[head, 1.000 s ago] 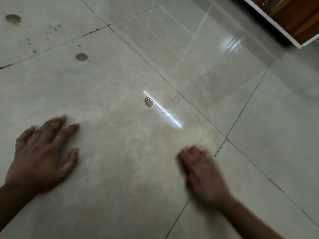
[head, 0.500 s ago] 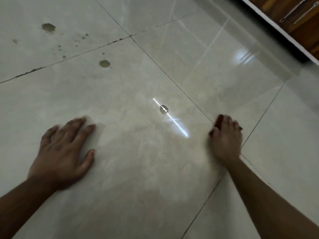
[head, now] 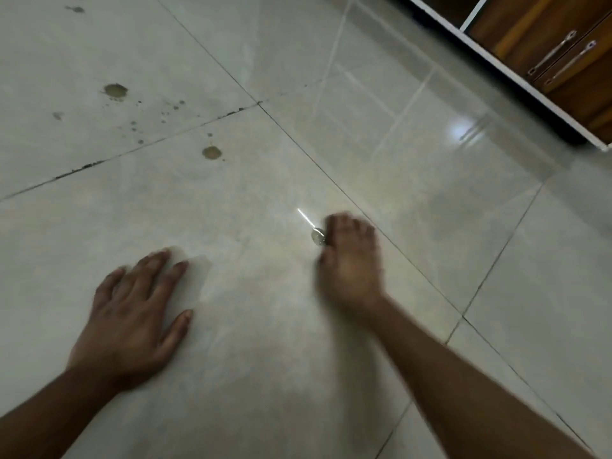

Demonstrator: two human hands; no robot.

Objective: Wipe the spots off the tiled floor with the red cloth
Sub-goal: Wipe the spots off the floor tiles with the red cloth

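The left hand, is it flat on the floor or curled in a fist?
Flat. The left hand lies palm down on the tiled floor, its fingers spread apart, holding nothing.

floor open between hands | wooden cabinet far right — only obstacle

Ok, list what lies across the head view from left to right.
Left hand → brown spot → right hand → wooden cabinet.
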